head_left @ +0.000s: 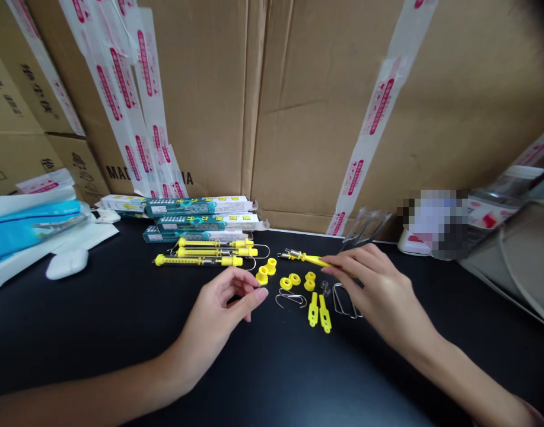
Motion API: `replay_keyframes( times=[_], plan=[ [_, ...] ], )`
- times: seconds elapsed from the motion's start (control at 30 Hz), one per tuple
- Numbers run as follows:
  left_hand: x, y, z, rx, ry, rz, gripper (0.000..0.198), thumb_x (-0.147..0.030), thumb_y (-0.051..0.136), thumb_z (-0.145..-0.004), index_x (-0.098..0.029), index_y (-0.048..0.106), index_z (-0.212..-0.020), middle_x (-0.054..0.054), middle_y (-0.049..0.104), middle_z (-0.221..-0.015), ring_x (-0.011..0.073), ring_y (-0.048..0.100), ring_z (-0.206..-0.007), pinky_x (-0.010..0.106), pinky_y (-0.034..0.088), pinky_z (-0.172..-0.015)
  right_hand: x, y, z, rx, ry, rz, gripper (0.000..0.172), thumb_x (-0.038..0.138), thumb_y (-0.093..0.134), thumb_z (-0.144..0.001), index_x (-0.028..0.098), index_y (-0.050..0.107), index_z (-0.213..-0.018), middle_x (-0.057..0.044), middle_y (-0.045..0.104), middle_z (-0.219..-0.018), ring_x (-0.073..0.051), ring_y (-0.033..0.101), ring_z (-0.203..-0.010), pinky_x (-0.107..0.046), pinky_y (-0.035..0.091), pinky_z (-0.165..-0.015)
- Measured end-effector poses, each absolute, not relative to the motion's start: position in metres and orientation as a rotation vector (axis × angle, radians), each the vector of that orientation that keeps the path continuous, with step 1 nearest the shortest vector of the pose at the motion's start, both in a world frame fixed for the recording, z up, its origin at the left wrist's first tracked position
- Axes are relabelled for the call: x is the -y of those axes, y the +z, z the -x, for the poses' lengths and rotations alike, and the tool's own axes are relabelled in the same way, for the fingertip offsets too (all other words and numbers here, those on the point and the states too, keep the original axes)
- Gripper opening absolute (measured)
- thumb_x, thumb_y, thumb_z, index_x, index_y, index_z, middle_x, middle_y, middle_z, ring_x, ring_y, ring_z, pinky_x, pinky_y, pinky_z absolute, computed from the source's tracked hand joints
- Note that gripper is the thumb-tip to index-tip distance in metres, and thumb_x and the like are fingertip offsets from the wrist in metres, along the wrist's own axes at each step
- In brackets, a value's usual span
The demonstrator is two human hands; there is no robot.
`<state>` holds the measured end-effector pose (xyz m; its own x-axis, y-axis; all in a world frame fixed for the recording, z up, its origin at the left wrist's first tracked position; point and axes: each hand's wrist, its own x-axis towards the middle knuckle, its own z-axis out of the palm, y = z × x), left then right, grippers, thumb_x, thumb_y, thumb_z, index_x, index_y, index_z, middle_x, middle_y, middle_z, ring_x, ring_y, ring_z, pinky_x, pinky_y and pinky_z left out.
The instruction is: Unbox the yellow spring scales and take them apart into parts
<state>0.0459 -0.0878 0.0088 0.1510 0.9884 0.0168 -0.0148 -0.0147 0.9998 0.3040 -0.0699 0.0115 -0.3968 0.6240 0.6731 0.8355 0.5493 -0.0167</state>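
Note:
My left hand is loosely curled beside two yellow flanged caps, its thumb and index finger apart with nothing visible between them. Whether a fingertip touches the nearer cap, I cannot tell. Between the fingertips of my right hand is a yellow spring scale part, its metal end pointing left; the rest hides under the fingers. Below it lie yellow rings, smaller yellow caps, wire hooks, two flat yellow pieces, small springs and bent wire loops.
Several assembled yellow spring scales lie at the back left, before stacked narrow boxes. A white earbud case and blue package are at left. Cardboard walls the back. A bottle and grey bag stand right.

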Motion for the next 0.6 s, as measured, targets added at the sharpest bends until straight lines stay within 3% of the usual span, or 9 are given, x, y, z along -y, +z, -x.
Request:
replay_keyframes(
  times=[0.13,0.27,0.4,0.5,0.6],
  plan=[
    [0.092,0.007,-0.045,-1.086,1.096,-1.389,0.021,-0.035,0.075,-0.081,-0.019,0.062,-0.080,-0.002,0.058,-0.076,0.0122,0.055,-0.066,0.024,0.049,-0.061,0.055,0.005,-0.307,2.209,-0.372,1.242,0.021,0.021,0.053,-0.100,0.014,0.072,-0.102,-0.012,0.072,-0.092,-0.027,0.061,-0.084,-0.045,0.054,-0.076],
    [0.094,0.003,-0.025,-1.040,1.130,-1.939,0.007,-0.026,0.067,-0.090,-0.023,0.066,-0.096,0.002,0.061,-0.095,0.0143,0.058,-0.076,0.027,0.052,-0.071,0.049,-0.001,-0.303,2.181,-0.244,1.267,0.026,0.024,0.048,-0.102,0.017,0.072,-0.099,-0.012,0.072,-0.096,-0.025,0.067,-0.086,-0.041,0.058,-0.076],
    [0.075,0.001,0.009,-1.033,1.240,-2.660,0.025,-0.011,0.055,-0.097,-0.025,0.064,-0.115,0.005,0.060,-0.107,0.0206,0.060,-0.102,0.036,0.047,-0.096,0.048,-0.007,-0.301,2.191,-0.217,1.262,0.026,0.026,0.048,-0.102,0.017,0.072,-0.098,-0.011,0.072,-0.097,-0.024,0.071,-0.084,-0.038,0.060,-0.075],
    [0.054,0.002,0.028,-1.245,1.105,-2.937,0.023,-0.025,0.057,-0.098,-0.018,0.063,-0.119,0.011,0.060,-0.112,0.0288,0.057,-0.106,0.045,0.045,-0.094,0.048,-0.009,-0.300,2.189,-0.211,1.261,0.026,0.026,0.047,-0.102,0.016,0.071,-0.103,-0.012,0.073,-0.101,-0.025,0.072,-0.090,-0.041,0.060,-0.080],
    [0.040,0.001,0.035,-1.495,0.902,-2.930,0.039,-0.044,0.060,-0.096,-0.014,0.062,-0.120,0.014,0.061,-0.111,0.0331,0.056,-0.103,0.046,0.045,-0.085,0.050,-0.008,-0.299,2.160,-0.218,1.267,0.026,0.026,0.046,-0.103,0.016,0.070,-0.108,-0.013,0.074,-0.107,-0.026,0.073,-0.093,-0.042,0.061,-0.083]
  ],
)
